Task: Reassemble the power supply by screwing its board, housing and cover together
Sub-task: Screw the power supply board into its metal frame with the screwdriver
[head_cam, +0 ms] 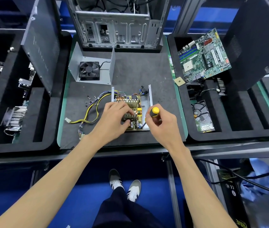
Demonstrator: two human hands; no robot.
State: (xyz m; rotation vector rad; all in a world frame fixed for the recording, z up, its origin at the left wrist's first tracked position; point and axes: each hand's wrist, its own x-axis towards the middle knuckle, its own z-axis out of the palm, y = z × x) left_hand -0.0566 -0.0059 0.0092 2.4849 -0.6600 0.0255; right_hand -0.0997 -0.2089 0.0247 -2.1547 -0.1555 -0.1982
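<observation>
So from my head cam I'm looking straight down at the counter [147,71], both forearms reaching in from the bottom of the frame. My left hand [114,119] is lying palm-down on top of the board [133,111], fingers bent over the heatsink fins and the thumb tucked against the near edge, so it's pressing the thing down more than gripping it. The board sits inside the open metal housing [147,102], right in the middle of the dark mat.

My right hand [161,122] is wrapped around the yellow-and-black screwdriver [153,112], wrist cocked up, handle pointing away from me and the shaft angled down toward the near right corner of the board. Can't really make out whether the tip is sitting in a screw, it's too small and shadowed.

The cover [91,63] with the fan [89,70] lies well apart, further back on the left. A few loose screws [90,100] are scattered left of the housing, next to the yellow and black cable bundle [89,112].
</observation>
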